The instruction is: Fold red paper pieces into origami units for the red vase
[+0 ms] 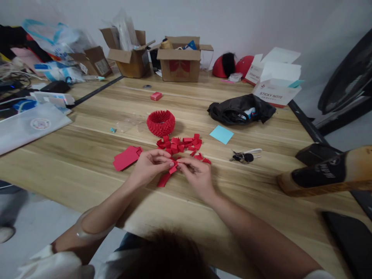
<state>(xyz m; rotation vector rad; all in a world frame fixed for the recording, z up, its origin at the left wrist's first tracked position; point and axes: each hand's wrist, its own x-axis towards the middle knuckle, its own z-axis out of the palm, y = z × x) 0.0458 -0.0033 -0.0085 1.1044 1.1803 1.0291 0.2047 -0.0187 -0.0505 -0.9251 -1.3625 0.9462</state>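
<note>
Between my fingertips is a small folded red paper piece [173,167]. My left hand [152,164] pinches it from the left, and my right hand [197,170] pinches its right side. A flat red paper strip [164,179] lies on the table just below my fingers. Beyond my hands spreads a loose pile of folded red paper pieces [176,145]. Behind the pile stands a round red bowl [161,123] built from many folded paper pieces. To the left of my left hand is a stack of flat red paper slips [127,158].
On the wooden table [95,145], a blue sheet [221,134], keys [245,156] and a black bag [241,109] lie to the right. A bottle [325,172] is at the far right. Cardboard boxes [180,69] and a sticky note box [277,91] line the back.
</note>
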